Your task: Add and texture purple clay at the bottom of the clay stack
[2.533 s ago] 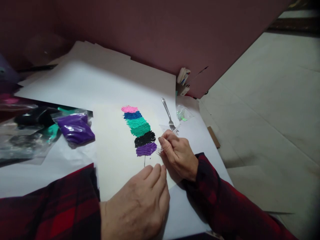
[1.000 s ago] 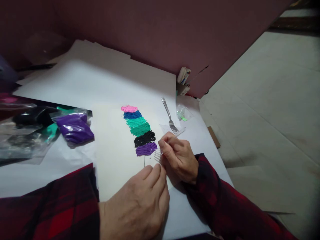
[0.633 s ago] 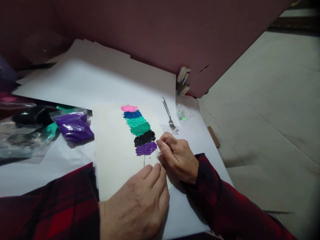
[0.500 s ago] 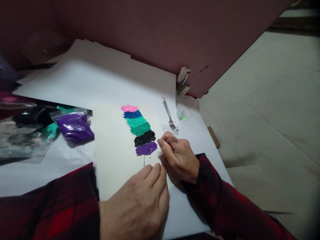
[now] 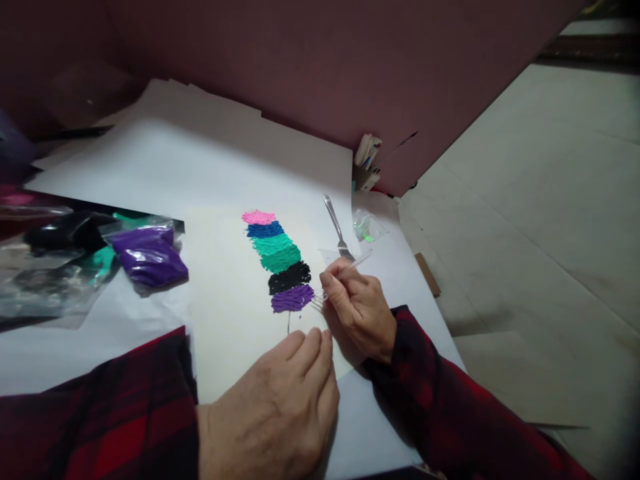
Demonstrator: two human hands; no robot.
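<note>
A clear plastic fork (image 5: pixel 360 260) is held in my right hand (image 5: pixel 357 307), thumb and fingers closed round its handle. Its tines are at the right edge of a textured purple clay band (image 5: pixel 293 299). Above that band run black (image 5: pixel 290 277), green (image 5: pixel 281 253), blue (image 5: pixel 265 230) and pink (image 5: pixel 259 217) clay bands on a cream sheet (image 5: pixel 220 300). My left hand (image 5: pixel 280 400) rests at the sheet's lower part, fingers pressed together and curled; whatever they may hold is hidden. A thin dark line (image 5: pixel 289 323) runs down from the purple band.
A metal fork (image 5: pixel 334 220) lies beyond my right hand, beside a small clear bag (image 5: pixel 369 227) with green bits. Bagged purple clay (image 5: pixel 150 257) and other bags lie at left. Large white sheets (image 5: pixel 215 147) reach the wall; pale floor (image 5: pixel 525 200) is at right.
The plastic fork has turned in my right hand: its handle now points further right, and its tines have shifted up to the purple band's edge. My left hand has hardly moved.
</note>
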